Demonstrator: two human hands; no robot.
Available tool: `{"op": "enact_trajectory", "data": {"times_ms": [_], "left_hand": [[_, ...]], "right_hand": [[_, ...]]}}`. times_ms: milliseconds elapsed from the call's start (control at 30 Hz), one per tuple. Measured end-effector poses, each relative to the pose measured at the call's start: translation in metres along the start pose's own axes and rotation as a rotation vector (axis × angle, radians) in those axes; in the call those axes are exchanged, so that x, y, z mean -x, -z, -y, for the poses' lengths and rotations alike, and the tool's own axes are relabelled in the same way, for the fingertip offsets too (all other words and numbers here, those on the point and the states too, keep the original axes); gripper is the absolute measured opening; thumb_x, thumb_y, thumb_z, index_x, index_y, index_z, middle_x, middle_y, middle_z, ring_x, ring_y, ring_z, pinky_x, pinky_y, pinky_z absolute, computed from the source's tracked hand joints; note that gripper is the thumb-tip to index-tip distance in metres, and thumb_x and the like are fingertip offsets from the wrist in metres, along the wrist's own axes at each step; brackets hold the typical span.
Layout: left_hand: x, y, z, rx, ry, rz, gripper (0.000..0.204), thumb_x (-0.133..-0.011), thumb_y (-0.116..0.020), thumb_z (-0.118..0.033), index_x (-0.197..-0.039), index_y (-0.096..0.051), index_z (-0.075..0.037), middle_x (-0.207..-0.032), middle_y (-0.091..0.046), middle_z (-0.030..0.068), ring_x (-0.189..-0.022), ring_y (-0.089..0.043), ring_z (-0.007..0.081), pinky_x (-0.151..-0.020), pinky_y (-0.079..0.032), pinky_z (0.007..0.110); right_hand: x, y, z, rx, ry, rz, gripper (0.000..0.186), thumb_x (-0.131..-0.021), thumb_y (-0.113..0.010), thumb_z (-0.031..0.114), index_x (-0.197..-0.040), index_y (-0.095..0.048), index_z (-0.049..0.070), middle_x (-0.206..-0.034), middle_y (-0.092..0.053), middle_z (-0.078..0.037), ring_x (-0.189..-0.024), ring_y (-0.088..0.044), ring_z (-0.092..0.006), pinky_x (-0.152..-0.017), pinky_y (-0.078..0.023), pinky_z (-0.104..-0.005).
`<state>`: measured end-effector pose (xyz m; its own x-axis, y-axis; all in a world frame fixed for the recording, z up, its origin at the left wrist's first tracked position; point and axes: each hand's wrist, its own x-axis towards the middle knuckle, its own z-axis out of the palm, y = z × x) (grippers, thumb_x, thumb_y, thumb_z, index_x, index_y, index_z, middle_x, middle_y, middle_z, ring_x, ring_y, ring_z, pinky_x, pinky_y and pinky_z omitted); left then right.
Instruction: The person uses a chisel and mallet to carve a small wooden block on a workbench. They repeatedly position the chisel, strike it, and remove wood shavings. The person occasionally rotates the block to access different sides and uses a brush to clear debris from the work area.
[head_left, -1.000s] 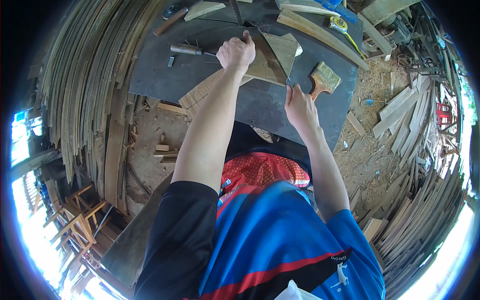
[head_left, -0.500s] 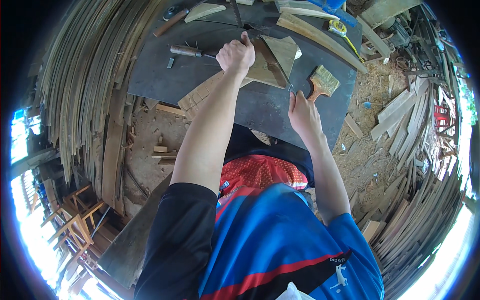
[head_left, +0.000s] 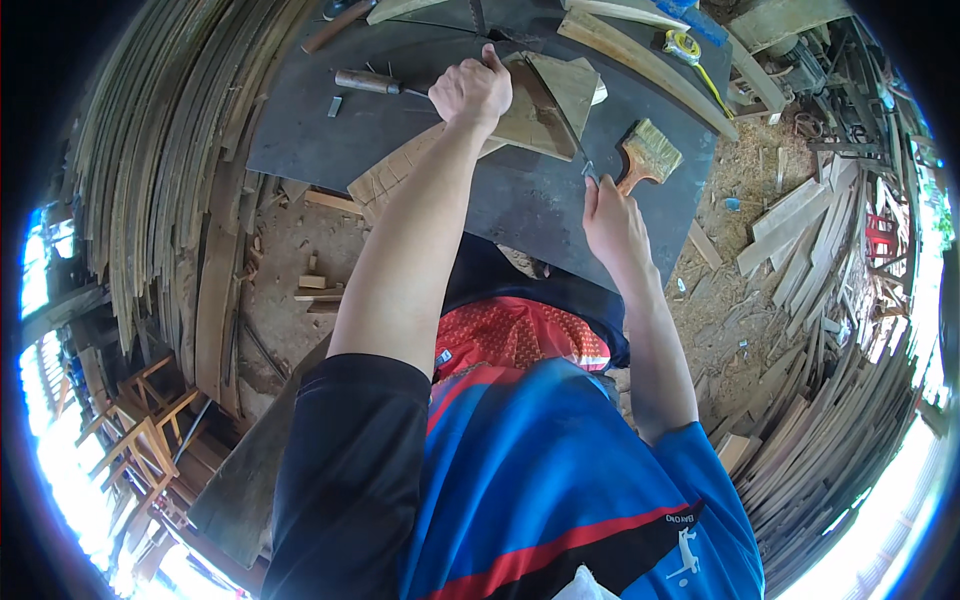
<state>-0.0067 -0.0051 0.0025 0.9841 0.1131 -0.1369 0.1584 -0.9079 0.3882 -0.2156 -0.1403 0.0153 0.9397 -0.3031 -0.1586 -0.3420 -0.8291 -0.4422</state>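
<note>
The left hand (head_left: 472, 92) has its fingers curled together into a fist, the thumb standing up and away from them. The fist bears on a flat wooden board (head_left: 533, 130); its underside is hidden, so I cannot tell whether the fingers also grip something there. The right hand (head_left: 617, 225) has its fingers clamped around the near end of a long thin-bladed tool (head_left: 565, 121), with the thumb laid along it. From these fingers the blade runs forward and to the left across the board, its far end just to the right of the left fist.

Just to the right of the right fingers lies a wide brush (head_left: 650, 155), its handle close beside them; I cannot tell whether they touch. To the left of the left fingers is a wooden-handled tool (head_left: 368, 82), its metal shank pointing at the knuckles, and farther left a small metal block (head_left: 335, 105). Nearer the body than the left fingers, a second board (head_left: 392, 177) with lines across it lies partly under the forearm.

Well forward of the right fingers, a curved wooden strip (head_left: 640, 68) slants across the dark worktop (head_left: 530, 215). Near it sits a tape measure (head_left: 682, 46), yellow tape drawn part way out of its case.
</note>
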Motion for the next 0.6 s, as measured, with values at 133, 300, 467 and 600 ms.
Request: {"op": "enact_trajectory", "data": {"times_ms": [133,300,467,600], "left_hand": [[-0.004,-0.001,0.003,0.003,-0.01,0.046,0.072,-0.103,-0.025,-0.054,-0.102,-0.074,-0.001,-0.105,-0.072,0.0228,-0.106,-0.068,0.0372,-0.096,-0.049,0.046],[-0.003,0.004,-0.001,-0.002,-0.029,0.081,0.072,-0.104,-0.025,-0.053,-0.102,-0.074,-0.001,-0.105,-0.072,0.0229,-0.106,-0.068,0.0371,-0.096,-0.048,0.046],[-0.003,-0.005,0.004,-0.058,-0.084,0.019,0.07,-0.105,-0.024,-0.049,-0.095,-0.076,-0.003,-0.099,-0.074,0.0199,-0.101,-0.069,0.0342,-0.095,-0.046,0.046],[-0.002,0.001,-0.004,-0.026,-0.042,0.063,0.07,-0.105,-0.024,-0.048,-0.095,-0.076,-0.003,-0.098,-0.074,0.0182,-0.101,-0.069,0.0337,-0.097,-0.044,0.047]], "right_hand": [[0.013,0.008,-0.006,-0.004,-0.071,0.077,0.035,-0.106,-0.043,0.03,-0.091,-0.054,0.0,-0.069,-0.064,-0.028,-0.07,-0.065,-0.0502,-0.061,-0.053,-0.0578],[-0.01,-0.003,0.001,-0.024,0.013,0.011,0.035,-0.106,-0.043,0.03,-0.091,-0.054,0.001,-0.069,-0.064,-0.029,-0.069,-0.065,-0.0501,-0.061,-0.054,-0.0573],[0.007,0.001,0.001,-0.002,-0.022,0.058,0.035,-0.106,-0.044,0.029,-0.089,-0.054,0.0,-0.068,-0.063,-0.028,-0.069,-0.065,-0.05,-0.06,-0.054,-0.0568],[-0.001,-0.004,0.003,-0.035,0.003,0.006,0.035,-0.106,-0.044,0.029,-0.09,-0.054,-0.001,-0.068,-0.063,-0.028,-0.068,-0.065,-0.05,-0.06,-0.054,-0.0571]]}}
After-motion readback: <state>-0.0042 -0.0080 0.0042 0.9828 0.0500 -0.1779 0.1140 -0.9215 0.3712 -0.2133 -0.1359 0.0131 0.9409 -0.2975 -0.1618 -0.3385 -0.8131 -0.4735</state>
